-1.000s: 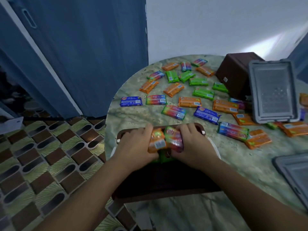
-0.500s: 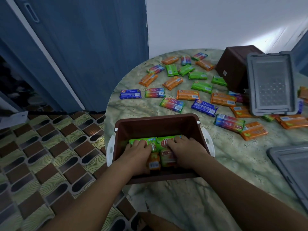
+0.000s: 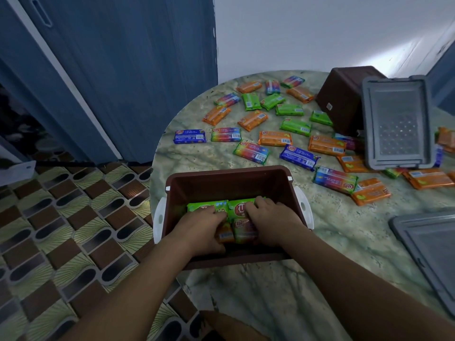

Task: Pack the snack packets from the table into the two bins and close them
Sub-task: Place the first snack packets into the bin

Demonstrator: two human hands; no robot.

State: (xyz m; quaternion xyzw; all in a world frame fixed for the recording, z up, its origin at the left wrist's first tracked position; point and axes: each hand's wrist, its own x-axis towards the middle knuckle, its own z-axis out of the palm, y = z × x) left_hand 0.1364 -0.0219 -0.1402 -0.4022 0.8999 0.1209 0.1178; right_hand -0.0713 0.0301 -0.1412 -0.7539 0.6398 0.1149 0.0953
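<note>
An open brown bin (image 3: 229,178) with white side latches stands at the near edge of the table. Both my hands are inside it. My left hand (image 3: 199,227) and my right hand (image 3: 270,222) grip a small stack of snack packets (image 3: 242,230) between them, low in the bin, beside two green packets (image 3: 202,207) lying on the bottom. Several loose packets (image 3: 251,148) in orange, green, blue and rainbow wrappers are scattered over the far half of the table. A second brown bin (image 3: 344,102) lies tipped over at the back right.
A grey lid (image 3: 396,121) leans against the tipped bin, over some packets. Another grey lid (image 3: 428,254) lies at the right edge. The round marble table (image 3: 270,291) ends left of the bin, above a patterned floor (image 3: 61,230). A blue door (image 3: 123,70) stands behind.
My hands have carried the stack of packets from above the bin's far rim down into the bin. In the last half second they have barely moved.
</note>
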